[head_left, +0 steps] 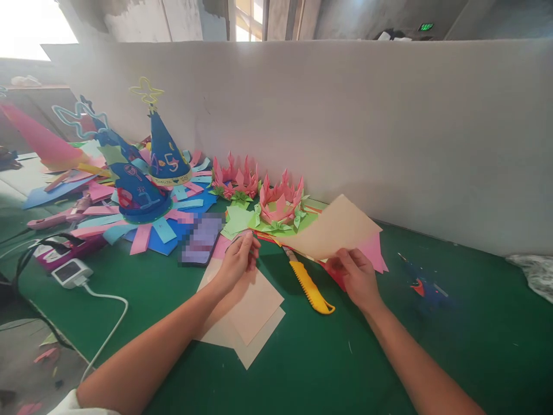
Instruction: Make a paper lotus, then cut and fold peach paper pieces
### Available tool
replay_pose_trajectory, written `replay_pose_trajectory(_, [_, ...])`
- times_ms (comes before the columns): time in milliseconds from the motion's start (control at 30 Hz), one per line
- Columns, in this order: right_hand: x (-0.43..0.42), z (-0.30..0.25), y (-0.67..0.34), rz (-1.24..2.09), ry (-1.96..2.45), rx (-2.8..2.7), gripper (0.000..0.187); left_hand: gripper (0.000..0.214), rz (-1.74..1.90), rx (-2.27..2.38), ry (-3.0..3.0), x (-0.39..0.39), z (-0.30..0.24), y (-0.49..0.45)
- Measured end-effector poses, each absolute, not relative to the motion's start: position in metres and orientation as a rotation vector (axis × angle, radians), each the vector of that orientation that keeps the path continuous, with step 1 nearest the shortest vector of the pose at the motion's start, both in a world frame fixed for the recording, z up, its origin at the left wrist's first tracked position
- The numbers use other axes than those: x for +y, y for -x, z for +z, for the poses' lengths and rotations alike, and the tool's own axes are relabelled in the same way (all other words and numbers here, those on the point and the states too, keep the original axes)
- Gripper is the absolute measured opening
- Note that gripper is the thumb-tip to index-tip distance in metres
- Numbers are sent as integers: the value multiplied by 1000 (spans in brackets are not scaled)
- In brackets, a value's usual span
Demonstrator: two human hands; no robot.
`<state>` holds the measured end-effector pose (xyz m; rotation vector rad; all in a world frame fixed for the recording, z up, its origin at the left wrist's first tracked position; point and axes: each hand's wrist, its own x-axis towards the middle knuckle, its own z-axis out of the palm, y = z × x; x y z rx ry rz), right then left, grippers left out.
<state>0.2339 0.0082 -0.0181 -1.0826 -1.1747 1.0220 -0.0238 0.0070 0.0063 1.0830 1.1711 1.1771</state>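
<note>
My right hand (352, 274) pinches a tan paper sheet (339, 222) by its near edge, and the sheet is raised and slightly curved. Behind it a piece of pink paper (375, 249) shows. My left hand (241, 257) hovers above a few overlapping tan squares of paper (254, 302), fingers curled together; whatever they hold, if anything, I cannot make out. Between my hands lies a yellow utility knife (309, 282) with its blade end toward the papers. Just left of my left hand is a phone (201, 239), its screen blurred.
Pink and green paper lotuses (281, 202) stand behind my hands. Blue cone hats (166, 150) with paper strips crowd the left, near a pink glue gun (64, 212). A white charger (72, 272) trails its cable. Blue scissors (425, 285) lie right. A pale partition (389, 132) closes the back.
</note>
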Motion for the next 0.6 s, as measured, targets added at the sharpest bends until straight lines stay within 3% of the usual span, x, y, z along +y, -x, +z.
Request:
replay_pose_trajectory(167, [12,-24,-235,1215,1043,-1286,33,66,869,955,-967,1,5,21])
replay_pose_trajectory(300, [9,-23,-233,1245,1098,-1445,33,53,882,890,-948,0,4,22])
replay_pose_trajectory(600, [2,-17,-232,1311,1025,-1554,28,48,748,1128,-1139,4,2,23])
